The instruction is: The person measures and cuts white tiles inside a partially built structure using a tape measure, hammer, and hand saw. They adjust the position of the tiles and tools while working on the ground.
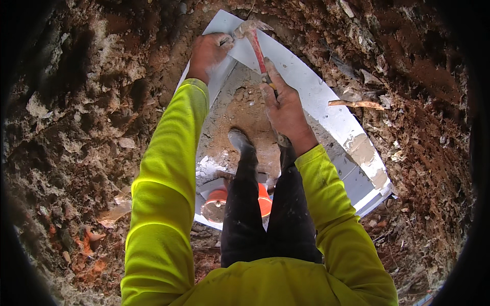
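The right hand (pixel 287 113) grasped a hammer (pixel 256 49), its handle slanting forward and slightly left, head (pixel 248 27) just beside the left hand (pixel 208 52), whose hold could not be told.

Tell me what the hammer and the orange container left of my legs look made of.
Hammer: head probably steel, judging by its claw-like shape, with a dull, dusty finish; scuffed red handle, core material unclear under the colour. Orange container: likely plastic, given its bright, even colour and smooth look.

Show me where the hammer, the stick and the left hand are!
Hammer (pixel 256 49), head view, on its red handle.
Stick (pixel 356 104), head view, on its middle.
Left hand (pixel 207 51), head view, on its back.
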`<state>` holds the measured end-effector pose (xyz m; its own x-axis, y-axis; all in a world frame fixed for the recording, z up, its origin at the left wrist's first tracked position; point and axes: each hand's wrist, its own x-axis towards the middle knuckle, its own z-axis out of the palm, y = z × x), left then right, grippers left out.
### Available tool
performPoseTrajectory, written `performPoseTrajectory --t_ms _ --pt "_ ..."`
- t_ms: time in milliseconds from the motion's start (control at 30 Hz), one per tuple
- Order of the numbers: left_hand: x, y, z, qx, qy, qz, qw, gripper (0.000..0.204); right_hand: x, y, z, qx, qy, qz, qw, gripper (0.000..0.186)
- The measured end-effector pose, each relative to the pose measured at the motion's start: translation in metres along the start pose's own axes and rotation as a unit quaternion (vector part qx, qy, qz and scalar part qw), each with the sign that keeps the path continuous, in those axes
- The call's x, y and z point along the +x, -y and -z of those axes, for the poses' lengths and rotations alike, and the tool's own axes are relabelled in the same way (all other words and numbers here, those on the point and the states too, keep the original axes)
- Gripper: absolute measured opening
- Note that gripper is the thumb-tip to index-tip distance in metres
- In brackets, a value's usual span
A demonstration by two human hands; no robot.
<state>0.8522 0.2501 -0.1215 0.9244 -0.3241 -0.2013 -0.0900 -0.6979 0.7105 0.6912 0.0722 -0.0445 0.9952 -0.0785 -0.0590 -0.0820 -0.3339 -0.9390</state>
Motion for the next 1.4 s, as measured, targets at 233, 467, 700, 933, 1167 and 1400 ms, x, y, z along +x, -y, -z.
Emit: performPoseTrajectory --t_ms 233,467,700,933,1167,1400 --pt "-0.050 0.014 0.004 -0.071 -0.196 0.022 0.978 0.017 -0.012 -0.001 -0.005 -0.042 0.009 0.006 0.999 0.057" --pt "-0.080 0.020 0.001 -0.087 -0.228 -0.018 0.970 0.012 -0.011 0.003 -0.019 0.031 -0.009 -0.052 0.998 0.056" --pt "-0.082 0.020 -0.001 -0.073 -0.230 -0.027 0.970 0.011 -0.016 0.006 -0.031 -0.001 -0.017 0.005 1.000 0.058" --pt "-0.085 0.021 0.001 -0.107 -0.205 -0.032 0.973 0.010 -0.023 0.006 -0.036 0.001 -0.039 -0.007 0.999 0.054" --pt "-0.085 0.028 -0.001 -0.117 -0.213 -0.040 0.969 0.008 -0.019 0.000 -0.032 -0.058 0.015 -0.006 0.998 0.057" --pt "-0.057 0.029 0.014 -0.276 -0.160 0.039 0.947 0.013 -0.031 0.005 -0.017 -0.009 -0.007 -0.053 0.999 0.058"
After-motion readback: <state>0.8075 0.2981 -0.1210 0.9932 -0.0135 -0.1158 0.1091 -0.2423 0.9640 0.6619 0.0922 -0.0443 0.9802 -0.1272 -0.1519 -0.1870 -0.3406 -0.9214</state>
